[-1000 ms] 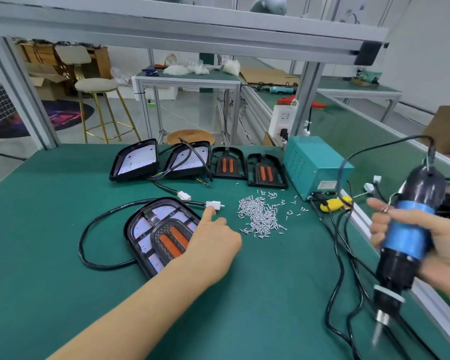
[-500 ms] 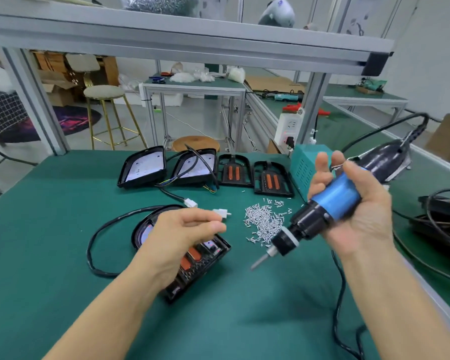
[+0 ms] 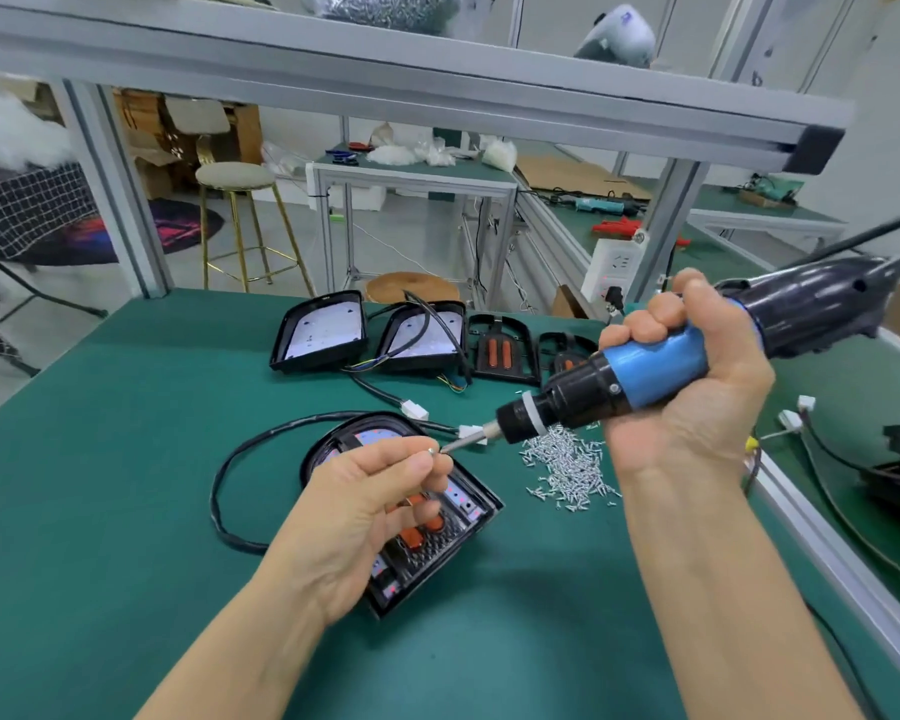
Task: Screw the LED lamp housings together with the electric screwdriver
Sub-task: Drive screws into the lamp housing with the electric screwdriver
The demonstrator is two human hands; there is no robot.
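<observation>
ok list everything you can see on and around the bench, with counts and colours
lamp housing: 1, black with orange inserts, near centre under left hand
screw: 1, silver, pinched at the bit tip
electric screwdriver: 1, blue and black, in right hand
loose screws: pile, silver, right of the housing
lamp bases: 2, black with white inside, at back
grille covers: 2, black with orange, at back
cable: 1, black, looped left of the housing
bench mat: 1, green
stool: 1, gold legs, behind bench
left hand: pinches the screw
right hand: grips the screwdriver

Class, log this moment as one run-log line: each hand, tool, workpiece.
left hand: pinches screw at bit | right hand: grips electric screwdriver | lamp housing: on mat, below left hand
</observation>
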